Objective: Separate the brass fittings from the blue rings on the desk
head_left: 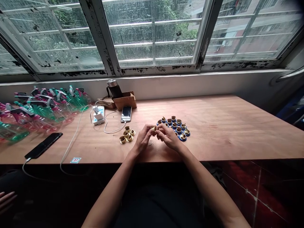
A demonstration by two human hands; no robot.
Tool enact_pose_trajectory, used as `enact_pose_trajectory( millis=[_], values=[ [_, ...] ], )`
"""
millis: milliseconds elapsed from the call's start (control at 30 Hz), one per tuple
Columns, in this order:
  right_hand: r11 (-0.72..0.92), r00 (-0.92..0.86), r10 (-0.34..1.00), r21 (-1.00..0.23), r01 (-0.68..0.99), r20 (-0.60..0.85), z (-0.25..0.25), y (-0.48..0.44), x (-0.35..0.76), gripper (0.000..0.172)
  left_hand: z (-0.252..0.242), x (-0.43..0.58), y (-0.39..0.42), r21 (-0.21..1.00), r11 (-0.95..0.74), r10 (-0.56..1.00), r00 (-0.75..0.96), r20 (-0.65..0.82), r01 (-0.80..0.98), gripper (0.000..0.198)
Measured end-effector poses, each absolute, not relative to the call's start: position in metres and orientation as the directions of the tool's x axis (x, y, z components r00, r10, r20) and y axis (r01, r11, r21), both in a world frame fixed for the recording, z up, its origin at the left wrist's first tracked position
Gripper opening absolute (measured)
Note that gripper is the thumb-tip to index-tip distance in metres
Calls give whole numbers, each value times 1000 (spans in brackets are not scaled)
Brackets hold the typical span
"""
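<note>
My left hand (143, 137) and my right hand (168, 136) meet over the table, fingertips closed on one small gold-coloured metal fitting (154, 129). Its details are partly hidden by my fingers. Several similar gold fittings (127, 135), round with a wider rim, lie in a group beside my left hand. To the right, partly behind my right hand, stand several gold fittings with blue bases (179, 129). Just below my hands a few thin rings (150, 143) lie on the wood.
The wooden table (225, 126) runs along a window wall. Pink and green spray bottles (47, 107) crowd its left end. A black phone (44, 145), a white power strip (98, 115), cables, another phone (126, 114), a cardboard box (124, 100) and a flask (114, 88) stand left. Another person's hand (7, 201) shows lower left.
</note>
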State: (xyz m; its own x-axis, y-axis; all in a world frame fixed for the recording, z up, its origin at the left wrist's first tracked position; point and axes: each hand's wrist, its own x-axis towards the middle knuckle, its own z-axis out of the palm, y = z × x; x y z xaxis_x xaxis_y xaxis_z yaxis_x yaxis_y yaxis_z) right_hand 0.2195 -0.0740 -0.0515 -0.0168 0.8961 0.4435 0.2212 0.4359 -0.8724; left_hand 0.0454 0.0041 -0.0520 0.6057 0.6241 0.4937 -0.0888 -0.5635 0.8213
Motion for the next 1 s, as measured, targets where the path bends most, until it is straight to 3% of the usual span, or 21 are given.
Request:
enact_pose_trajectory(
  millis=[167,633,1000],
  values=[
    [445,18,880,-839,313,474,-49,-76,222,30,-46,52,-2,862,-486,633,621,461,-144,28],
    [495,-5,866,-855,151,500,-44,-81,227,37,-29,44,-14,843,-516,581,661,475,-151,27],
    [373,-128,913,-920,-121,387,-36,-84,227,35,-9,22,4,644,-760,496,718,489,87,39]
  ],
)
